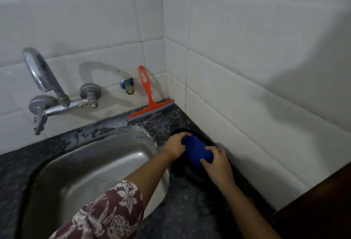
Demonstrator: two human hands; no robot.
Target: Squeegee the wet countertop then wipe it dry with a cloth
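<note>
The left hand (175, 146) and right hand (218, 164) each gripped an end of the soft-looking blue cloth (197, 149) over a dish (197, 177) on the surface (182, 210), while the squeegee (150, 103), probably light and stiff, best taken by its handle, leaned in the corner.

White tiled walls (247, 48) meet in corner; steel sink (85, 162), chrome tap (39, 69); dim light.

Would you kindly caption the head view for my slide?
Left hand and right hand grip a blue cloth in a black dish beside the sink; squeegee leans on the wall.
</note>
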